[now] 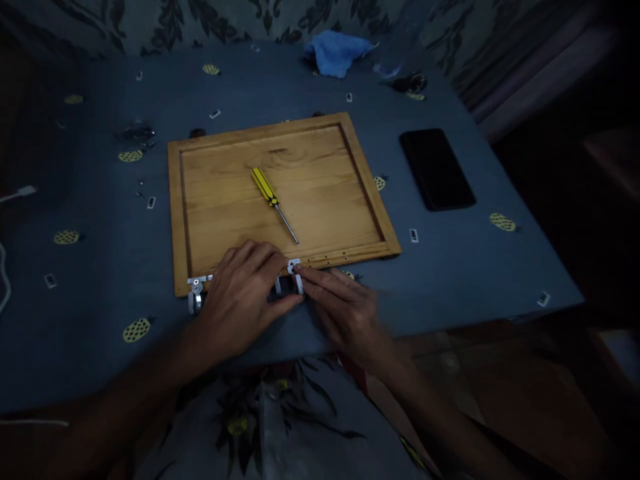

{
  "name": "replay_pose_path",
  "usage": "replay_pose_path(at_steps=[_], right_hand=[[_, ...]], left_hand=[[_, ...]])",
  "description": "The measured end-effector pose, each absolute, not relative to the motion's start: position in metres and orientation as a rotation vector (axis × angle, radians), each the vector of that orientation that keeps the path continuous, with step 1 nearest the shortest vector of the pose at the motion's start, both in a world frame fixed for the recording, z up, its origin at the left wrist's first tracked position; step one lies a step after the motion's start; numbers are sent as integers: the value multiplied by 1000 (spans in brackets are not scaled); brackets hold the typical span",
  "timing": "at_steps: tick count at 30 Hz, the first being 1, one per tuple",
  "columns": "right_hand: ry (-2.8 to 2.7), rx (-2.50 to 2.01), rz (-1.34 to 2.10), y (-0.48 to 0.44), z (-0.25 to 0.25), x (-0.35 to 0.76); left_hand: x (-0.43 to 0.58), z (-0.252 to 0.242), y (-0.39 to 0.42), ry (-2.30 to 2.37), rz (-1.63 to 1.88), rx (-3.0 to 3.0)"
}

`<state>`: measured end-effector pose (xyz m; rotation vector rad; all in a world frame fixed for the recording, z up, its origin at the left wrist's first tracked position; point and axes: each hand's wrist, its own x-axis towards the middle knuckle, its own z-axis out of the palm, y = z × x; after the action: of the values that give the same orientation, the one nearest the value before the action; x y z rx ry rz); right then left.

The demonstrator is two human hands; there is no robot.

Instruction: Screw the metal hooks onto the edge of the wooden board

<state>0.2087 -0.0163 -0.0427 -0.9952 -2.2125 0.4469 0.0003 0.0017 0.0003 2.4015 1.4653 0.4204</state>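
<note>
A wooden framed panel (230, 220) lies on the cloth-covered table, and a screwdriver (265, 187) with a yellow and black handle rests on it. My left hand (240, 300) is curled over the panel's near edge, fingers closed round a metal bracket (293, 268). From the other side my right hand (345, 307) presses its fingertips against the same bracket, whose curved silver part shows between the hands. Farther left along that edge sits a similar silver fitting (197, 293) with a cross-head screw. My left hand hides the middle of the metalwork.
A black phone or tablet (437, 169) lies right of the panel. Small metal parts (137, 133) are scattered at left. At the back are a blue cloth (337, 52) and a dark object (410, 83). A white cable (20, 193) runs along the left edge.
</note>
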Motion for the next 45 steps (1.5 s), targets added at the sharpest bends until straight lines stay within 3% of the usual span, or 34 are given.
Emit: replay_pose_path(at_steps=[28,45], right_hand=[[-2208,-977,262,-14,-43,205],[-2223,-1009,332,-15,-46,207]], left_hand=[[1,-1,2,1485,423,2403],[-13,9,9,1392,440,2273]])
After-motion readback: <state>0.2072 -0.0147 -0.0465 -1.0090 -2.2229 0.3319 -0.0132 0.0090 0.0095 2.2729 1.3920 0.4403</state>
